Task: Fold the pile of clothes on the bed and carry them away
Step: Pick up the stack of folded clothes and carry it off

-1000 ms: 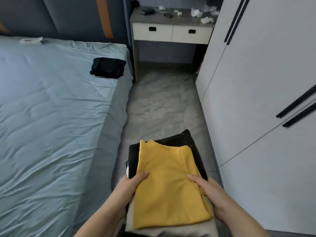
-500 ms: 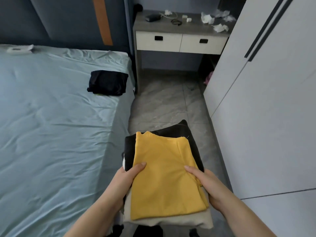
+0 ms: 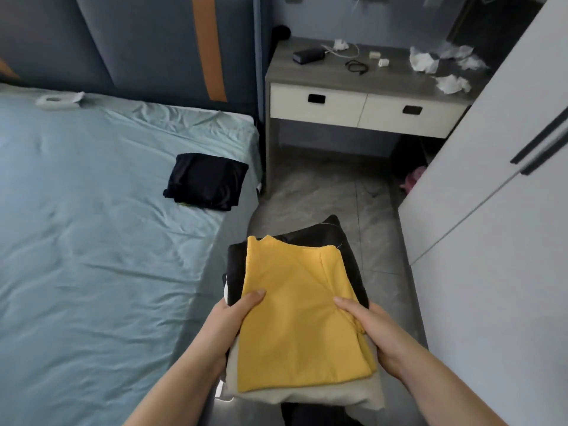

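In the head view, a stack of folded clothes is held up in front of the person. It is held over the floor, just to the right of the bed. The stack is grasped at its left edge by the left grip and at its right edge by the right grip. 1 thumb from each grip is pressed on top, and the other fingers are hidden under the stack.

A yellow top is seen on top of the stack. A black piece is laid under it and sticks out at the far side and at the left. A pale beige piece is seen at the near edge, lower in the stack.

The bed is covered with a light blue sheet full of small wrinkles. 1 folded black garment is laid on the bed near its far right corner, well apart from the stack. A small white thing is laid at the far left of the bed, by the dark blue headboard.

A grey worktop with 2 white drawers is placed at the far end of the floor, to the right of the bed. On it are seen a small black box, a black cable and some crumpled white tissues. A white wardrobe with dark handles is seen along the right side.
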`<state>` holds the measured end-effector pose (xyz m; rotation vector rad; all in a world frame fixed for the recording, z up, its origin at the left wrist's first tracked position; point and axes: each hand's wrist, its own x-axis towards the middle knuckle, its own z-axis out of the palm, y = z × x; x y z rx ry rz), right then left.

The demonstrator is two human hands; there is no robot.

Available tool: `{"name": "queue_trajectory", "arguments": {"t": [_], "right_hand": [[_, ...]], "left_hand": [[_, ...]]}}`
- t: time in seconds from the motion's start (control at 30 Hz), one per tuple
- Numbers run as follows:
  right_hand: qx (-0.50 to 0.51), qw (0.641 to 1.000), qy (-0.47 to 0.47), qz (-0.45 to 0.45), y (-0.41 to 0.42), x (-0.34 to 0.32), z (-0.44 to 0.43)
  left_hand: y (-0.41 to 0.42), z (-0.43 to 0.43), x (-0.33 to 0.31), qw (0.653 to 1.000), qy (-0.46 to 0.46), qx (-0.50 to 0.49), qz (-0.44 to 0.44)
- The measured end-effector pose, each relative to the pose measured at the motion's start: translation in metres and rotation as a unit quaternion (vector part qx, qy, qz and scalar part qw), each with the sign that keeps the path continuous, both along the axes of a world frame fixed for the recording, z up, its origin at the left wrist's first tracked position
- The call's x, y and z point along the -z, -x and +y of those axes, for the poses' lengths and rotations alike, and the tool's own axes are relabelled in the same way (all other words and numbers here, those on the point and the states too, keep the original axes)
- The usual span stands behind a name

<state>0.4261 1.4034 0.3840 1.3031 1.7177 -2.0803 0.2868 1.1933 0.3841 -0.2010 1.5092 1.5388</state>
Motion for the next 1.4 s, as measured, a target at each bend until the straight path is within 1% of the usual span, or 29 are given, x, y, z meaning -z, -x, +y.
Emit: {"name": "queue_trajectory", "arguments": {"t": [0.17,0.3,0.43,0.53,0.7,0.93,1.1,1.2,1.3,1.4], "right_hand": [[-0.069,0.997,-0.012,-0.013,0.083,0.001,0.069],[-0.108,0.994,-0.002,-0.015,0.147,0.015,0.099],[-0.129,0.991,0.018,-0.016,0.214,0.024,0.113],[-0.139,0.99,0.013,-0.029,0.269,0.028,0.122],[-0.167,0.985,0.007,-0.032,0.365,0.03,0.127],[-0.249,0.967,0.005,-0.048,0.499,0.018,0.127],[-0.325,0.944,0.019,-0.054,0.582,0.027,0.128],[-0.389,0.919,0.026,-0.053,0.636,0.036,0.134],[-0.467,0.882,0.027,-0.055,0.691,0.046,0.144],[-0.549,0.833,0.041,-0.056,0.748,0.057,0.155]], "left_hand": [[0.056,0.051,0.002,0.997,-0.003,-0.072,-0.009],[0.094,0.073,0.015,0.99,0.013,-0.14,0.01],[0.138,0.088,0.022,0.979,0.019,-0.203,0.026],[0.181,0.095,0.031,0.974,0.039,-0.223,0.026],[0.263,0.099,0.038,0.965,0.033,-0.258,0.019],[0.356,0.092,0.038,0.947,0.047,-0.316,0.013],[0.405,0.093,0.047,0.922,0.052,-0.384,0.015],[0.428,0.101,0.059,0.901,0.058,-0.43,0.004],[0.451,0.123,0.067,0.879,0.056,-0.474,-0.009],[0.476,0.149,0.073,0.842,0.06,-0.535,-0.022]]}}
